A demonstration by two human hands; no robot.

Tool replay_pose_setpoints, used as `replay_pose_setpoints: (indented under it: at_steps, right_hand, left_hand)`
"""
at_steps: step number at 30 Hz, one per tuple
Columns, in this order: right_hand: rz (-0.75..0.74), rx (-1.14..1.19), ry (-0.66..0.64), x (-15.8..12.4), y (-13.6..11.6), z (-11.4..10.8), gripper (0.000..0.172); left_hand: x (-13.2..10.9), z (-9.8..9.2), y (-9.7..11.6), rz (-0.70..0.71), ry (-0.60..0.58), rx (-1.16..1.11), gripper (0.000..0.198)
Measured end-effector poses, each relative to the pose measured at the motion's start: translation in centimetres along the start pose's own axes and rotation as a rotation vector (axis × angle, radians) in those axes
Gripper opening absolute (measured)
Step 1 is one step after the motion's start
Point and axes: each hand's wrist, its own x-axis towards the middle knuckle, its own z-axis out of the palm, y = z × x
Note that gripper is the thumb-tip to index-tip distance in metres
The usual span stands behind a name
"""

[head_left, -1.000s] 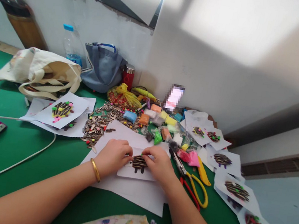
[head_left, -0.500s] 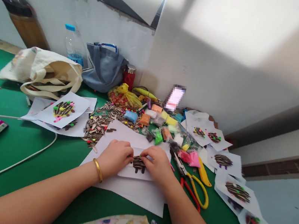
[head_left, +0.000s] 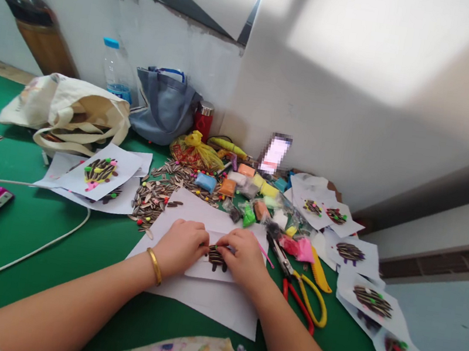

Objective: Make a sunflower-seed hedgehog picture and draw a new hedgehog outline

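Both hands work a seed hedgehog (head_left: 218, 258): left hand (head_left: 181, 246) steadies the paper (head_left: 219, 273), right hand (head_left: 243, 256) fingertips pinched narrow; next calls for precise seating.

Matt white paper card (head_left: 219, 269) lies on a smooth green tabletop (head_left: 52, 230), beside glossy plastic-handled scissors (head_left: 308, 297).

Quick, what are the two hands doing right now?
Left hand: fingers curled, pressing on the small paper beside the seed picture.
Right hand: fingertips pinched at the seed picture; anything held is hidden.
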Motion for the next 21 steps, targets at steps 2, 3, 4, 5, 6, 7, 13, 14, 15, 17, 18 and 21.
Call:
replay_pose_setpoints:
  at_steps: [2,3,4,5,6,7,13,14,15,17,18,21]
  right_hand:
    - [-0.001,0.001,-0.004,0.03,0.0,0.14,0.013]
    - [-0.001,0.002,-0.006,0.04,0.0,0.2,0.012]
    - [-0.001,0.003,-0.008,0.06,-0.01,0.25,0.012]
    - [-0.002,0.004,-0.01,0.06,-0.02,0.28,0.012]
    - [-0.004,0.004,-0.014,0.07,-0.03,0.3,0.013]
    - [-0.008,0.005,-0.016,0.06,-0.02,0.28,0.013]
    - [-0.003,0.005,0.011,-0.02,0.03,-0.24,0.013]
    - [0.002,-0.006,0.014,-0.02,0.01,-0.32,0.012]
    - [0.005,-0.019,0.015,-0.02,-0.01,-0.37,0.009]
    - [0.01,-0.042,0.019,-0.01,-0.04,-0.35,0.007]
    - [0.011,-0.047,0.019,0.0,-0.05,-0.29,0.007]
    - [-0.003,-0.045,0.006,0.02,-0.1,-0.03,0.008]
  left_hand:
    - [0.05,-0.05,0.02,0.002,-0.003,0.002,0.013]
    - [0.07,-0.07,0.03,0.003,-0.006,0.002,0.013]
    - [0.08,-0.09,0.03,0.002,-0.008,0.002,0.013]
    - [0.08,-0.11,0.03,0.0,-0.011,0.001,0.013]
    - [0.07,-0.12,0.04,-0.003,-0.013,0.0,0.013]
    - [0.06,-0.13,0.04,-0.004,-0.014,-0.002,0.013]
    - [-0.01,-0.11,0.0,0.004,-0.007,-0.013,0.013]
    - [-0.01,-0.12,0.0,0.004,-0.007,-0.014,0.013]
    - [-0.01,-0.14,-0.01,0.004,-0.006,-0.015,0.013]
    - [-0.01,-0.19,-0.01,0.007,-0.005,-0.014,0.012]
    - [0.0,-0.21,-0.01,0.008,-0.003,-0.013,0.012]
    - [0.01,-0.22,-0.02,0.014,-0.003,-0.011,0.013]
